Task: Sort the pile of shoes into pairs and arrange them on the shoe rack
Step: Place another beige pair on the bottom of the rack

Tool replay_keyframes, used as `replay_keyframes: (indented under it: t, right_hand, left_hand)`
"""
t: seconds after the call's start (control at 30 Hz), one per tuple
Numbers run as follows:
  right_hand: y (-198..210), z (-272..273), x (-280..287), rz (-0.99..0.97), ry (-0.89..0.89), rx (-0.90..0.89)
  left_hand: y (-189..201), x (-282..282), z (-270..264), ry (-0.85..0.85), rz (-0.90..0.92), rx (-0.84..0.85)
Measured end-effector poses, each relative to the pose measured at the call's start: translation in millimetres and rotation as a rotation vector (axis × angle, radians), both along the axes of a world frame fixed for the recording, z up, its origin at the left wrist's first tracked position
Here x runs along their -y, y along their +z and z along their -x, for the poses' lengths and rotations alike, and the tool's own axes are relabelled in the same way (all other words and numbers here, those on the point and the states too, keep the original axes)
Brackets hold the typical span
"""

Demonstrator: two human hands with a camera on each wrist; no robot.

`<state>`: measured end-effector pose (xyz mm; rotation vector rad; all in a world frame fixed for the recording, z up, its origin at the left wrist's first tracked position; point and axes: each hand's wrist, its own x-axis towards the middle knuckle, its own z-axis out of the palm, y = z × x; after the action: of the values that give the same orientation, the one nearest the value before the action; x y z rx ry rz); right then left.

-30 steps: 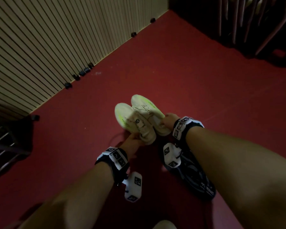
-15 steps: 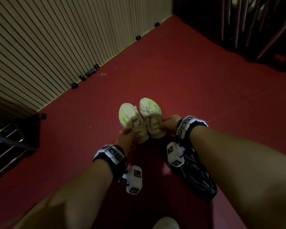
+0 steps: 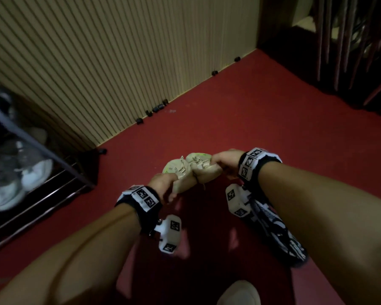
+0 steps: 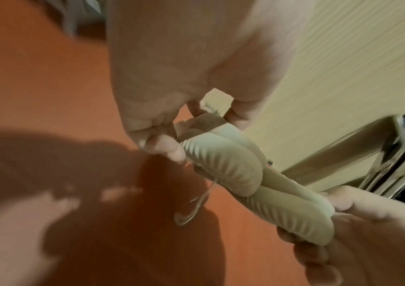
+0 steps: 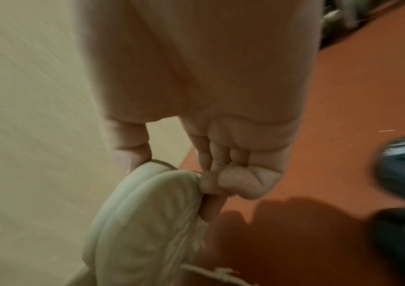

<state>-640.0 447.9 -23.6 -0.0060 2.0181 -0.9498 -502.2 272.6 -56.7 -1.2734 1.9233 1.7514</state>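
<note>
Two pale cream sneakers with lime accents are held side by side above the red floor. My left hand (image 3: 165,188) grips the heel of the left sneaker (image 3: 176,170), and in the left wrist view its fingers pinch that ribbed heel (image 4: 220,168). My right hand (image 3: 222,165) grips the heel of the right sneaker (image 3: 204,166), whose pale heel (image 5: 147,222) fills the right wrist view. The shoe rack (image 3: 53,192) stands at the left with white sneakers (image 3: 33,172) on it.
A black-and-white patterned shoe (image 3: 277,234) lies on the red floor under my right forearm. A white shoe toe (image 3: 240,292) shows at the bottom edge. The ribbed beige wall (image 3: 119,62) runs behind, and dark furniture legs (image 3: 343,40) stand at the far right.
Both hands kept hold of the sneakers and tipped their toes away from me. The view swung left, so the shoe rack with white sneakers came into sight.
</note>
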Motion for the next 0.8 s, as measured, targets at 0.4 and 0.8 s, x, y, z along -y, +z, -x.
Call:
replay_keyframes:
  t: [0.4,0.8]
  right_hand:
    - [90,-120,144,0.019,0.352,0.044]
    - [72,-268,276,-0.071,0.560,0.066]
  left_hand:
    - [110,119,-164,0.129,-0.061,-0.040]
    - [100,229,-352,0.298,-0.068,0.074]
